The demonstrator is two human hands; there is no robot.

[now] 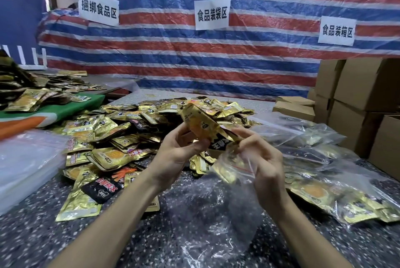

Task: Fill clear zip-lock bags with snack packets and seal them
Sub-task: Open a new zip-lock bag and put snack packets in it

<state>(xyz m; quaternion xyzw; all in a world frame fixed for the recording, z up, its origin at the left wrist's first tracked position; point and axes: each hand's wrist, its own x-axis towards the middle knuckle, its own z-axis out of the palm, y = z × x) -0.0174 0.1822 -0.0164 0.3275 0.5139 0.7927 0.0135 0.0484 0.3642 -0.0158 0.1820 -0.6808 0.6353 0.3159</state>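
The dark speckled surface (151, 235) carries a broad heap of gold snack packets (121, 133) at its middle. A stack of empty clear bags (26, 159) lies at the left edge. Filled bags (313, 172) lie to the right, and beyond them stand cardboard boxes (357, 98) — stacked, brown.

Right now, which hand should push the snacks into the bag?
Left, probably. The left hand grips the packets right by the bag, while the right hand is busy pinching the bag's mouth.
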